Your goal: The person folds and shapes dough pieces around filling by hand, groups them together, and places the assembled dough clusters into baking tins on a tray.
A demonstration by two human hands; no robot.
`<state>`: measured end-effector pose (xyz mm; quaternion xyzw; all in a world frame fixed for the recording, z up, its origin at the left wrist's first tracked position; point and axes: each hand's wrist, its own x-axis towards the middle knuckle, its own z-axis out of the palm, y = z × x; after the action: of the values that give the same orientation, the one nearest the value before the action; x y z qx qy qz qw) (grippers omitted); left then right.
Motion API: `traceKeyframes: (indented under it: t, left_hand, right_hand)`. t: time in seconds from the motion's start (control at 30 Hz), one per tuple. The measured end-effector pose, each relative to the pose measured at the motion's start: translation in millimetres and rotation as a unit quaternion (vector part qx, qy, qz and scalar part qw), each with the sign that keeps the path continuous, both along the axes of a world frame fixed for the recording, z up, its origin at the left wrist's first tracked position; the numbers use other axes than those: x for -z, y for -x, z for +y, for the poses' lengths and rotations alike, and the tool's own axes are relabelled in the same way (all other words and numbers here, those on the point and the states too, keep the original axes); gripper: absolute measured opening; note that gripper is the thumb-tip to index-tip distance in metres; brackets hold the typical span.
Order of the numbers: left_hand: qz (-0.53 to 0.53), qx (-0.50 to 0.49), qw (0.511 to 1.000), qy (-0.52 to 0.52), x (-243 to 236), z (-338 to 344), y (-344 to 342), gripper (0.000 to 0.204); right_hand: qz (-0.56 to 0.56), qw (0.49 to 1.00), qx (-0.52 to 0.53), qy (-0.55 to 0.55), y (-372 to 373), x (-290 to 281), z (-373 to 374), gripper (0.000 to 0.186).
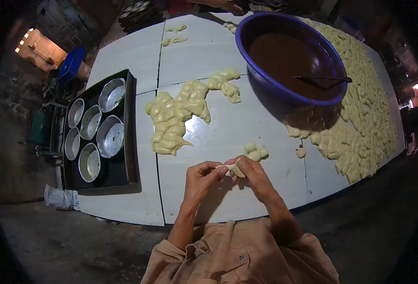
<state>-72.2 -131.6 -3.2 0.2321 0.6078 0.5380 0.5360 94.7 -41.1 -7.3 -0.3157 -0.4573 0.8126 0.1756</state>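
Observation:
Both hands are together near the table's front, gripping a small stretched piece of pale dough [229, 167]: my left hand [203, 180] pinches one end, and my right hand [254, 175] grips the other, with some fingertips hidden beneath it. Just beyond them rests a small cluster of pale dough lumps [255, 151], with one separate lump [300, 152] to the right. Farther ahead, a spread of joined dough pieces [171, 123] lies on the white table [195, 52].
At left, a black tray [131, 123] holds several round metal pans. At back right stands a purple basin [244, 47] of brown mixture with a dark utensil [320, 80]. Many dough pieces [365, 123] cover the right side. Another person's hand [232, 7] is at the far edge.

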Motion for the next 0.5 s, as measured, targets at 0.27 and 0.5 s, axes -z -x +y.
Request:
traceKeyframes:
  t: [0.27,0.5]
  left_hand:
    - [-0.014,-0.043,0.999,-0.004,20,-14,8,0.021]
    - [0.645,-0.117,0.755,-0.033,27,-4,80,0.024]
  right_hand:
    - [-0.084,0.978,-0.155,-0.116,-12,5,1,0.021]
    - [0.038,0.988,0.126,0.075,-47,15,8,0.037]
